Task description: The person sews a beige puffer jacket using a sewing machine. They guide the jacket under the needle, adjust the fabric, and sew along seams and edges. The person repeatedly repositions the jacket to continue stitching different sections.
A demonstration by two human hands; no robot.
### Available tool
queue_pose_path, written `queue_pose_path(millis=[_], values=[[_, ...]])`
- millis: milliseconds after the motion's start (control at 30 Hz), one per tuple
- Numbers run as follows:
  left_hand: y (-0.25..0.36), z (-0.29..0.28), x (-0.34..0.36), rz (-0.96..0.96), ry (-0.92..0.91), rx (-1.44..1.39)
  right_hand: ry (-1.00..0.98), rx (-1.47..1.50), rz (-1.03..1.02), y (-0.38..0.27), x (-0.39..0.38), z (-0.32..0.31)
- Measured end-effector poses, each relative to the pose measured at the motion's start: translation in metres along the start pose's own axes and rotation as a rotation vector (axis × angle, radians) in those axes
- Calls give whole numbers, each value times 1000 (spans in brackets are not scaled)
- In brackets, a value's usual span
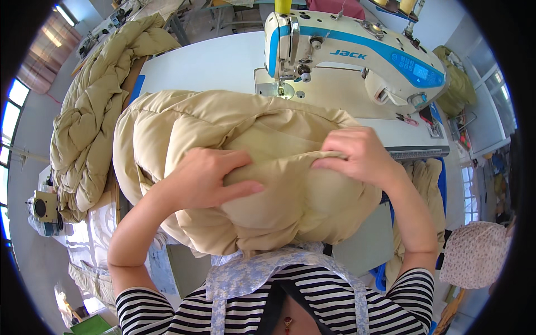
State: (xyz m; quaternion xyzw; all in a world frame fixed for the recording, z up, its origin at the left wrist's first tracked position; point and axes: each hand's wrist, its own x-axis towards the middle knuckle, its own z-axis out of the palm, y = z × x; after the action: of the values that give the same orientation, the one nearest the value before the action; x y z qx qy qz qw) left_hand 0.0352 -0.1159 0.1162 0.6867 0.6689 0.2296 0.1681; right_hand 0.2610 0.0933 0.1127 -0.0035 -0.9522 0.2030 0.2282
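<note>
A beige quilted padded garment (262,215) is bunched over the front of the table and against my apron. Its paler lining shows in a gap between the folds. My right hand (360,159) pinches the edge of that gap between thumb and fingers. On the left side of the gap rests my left hand (209,176), thumb and forefinger spread apart across the cloth; its other fingers are partly hidden. Just beyond the garment stands a white and blue sewing machine (346,44), its needle area apart from the cloth.
Another beige padded piece (92,117) is heaped along the left. Small snips (407,119) lie on the white tabletop (218,64) at the right. More beige cloth (427,192) hangs at the right, near a person's patterned cap (474,254). Thread cones (406,6) stand behind the machine.
</note>
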Motion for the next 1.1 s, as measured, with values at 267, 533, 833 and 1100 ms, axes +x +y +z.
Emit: queue_pose_path(millis=[267,533,833,1100], values=[[29,-5,13,164,412,213,-1,93,60,5,-7,-9],[56,37,42,161,361,65,70,145,2,-6,-10,-14],[48,40,48,100,322,-68,30,46,41,1,-13,-3],[23,26,60,131,312,-11,-268,226,75,53,35,19]])
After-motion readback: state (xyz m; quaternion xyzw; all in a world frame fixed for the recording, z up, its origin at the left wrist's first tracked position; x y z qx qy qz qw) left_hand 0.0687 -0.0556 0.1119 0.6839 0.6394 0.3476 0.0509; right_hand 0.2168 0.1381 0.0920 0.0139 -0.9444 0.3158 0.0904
